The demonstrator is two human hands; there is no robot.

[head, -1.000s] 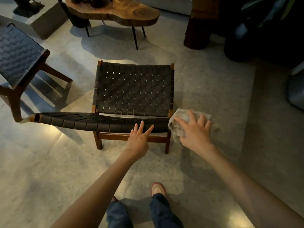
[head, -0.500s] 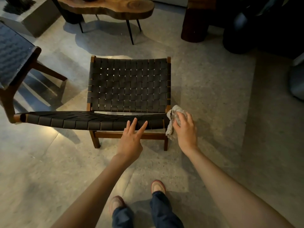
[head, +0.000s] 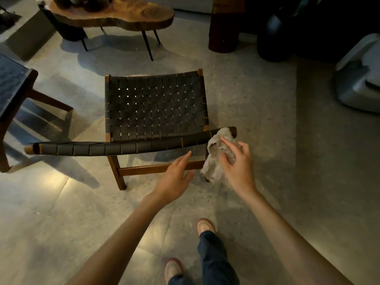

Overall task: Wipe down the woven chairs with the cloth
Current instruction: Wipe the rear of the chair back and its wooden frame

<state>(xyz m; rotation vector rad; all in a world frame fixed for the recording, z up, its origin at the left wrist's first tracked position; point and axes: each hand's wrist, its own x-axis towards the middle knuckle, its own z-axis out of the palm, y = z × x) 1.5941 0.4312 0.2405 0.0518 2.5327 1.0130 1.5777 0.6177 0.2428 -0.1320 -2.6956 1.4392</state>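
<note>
At the 3 o'clock end of the top rail of the dark woven, wooden-framed chair (head: 156, 108), a crumpled grey cloth (head: 213, 163) drapes over the rail tip, with the right hand (head: 238, 169) holding it in a curled grip. At 9 o'clock of the cloth, the left hand (head: 174, 177) hovers with straight fingers, grip apart. Beyond the chair at 12 o'clock stands a live-edge wooden slab bench (head: 123, 15). A second woven chair (head: 12, 85) sits at 9 o'clock, and a dark wooden stump (head: 224, 27) and black round pot (head: 275, 38) at 1 o'clock.

live-edge slab table (head: 115, 16) parked far left on thin black legs, dark wooden block (head: 224, 31) set to its right, round dark pot (head: 274, 44) beside that, speckled grey floor (head: 257, 99)
</note>
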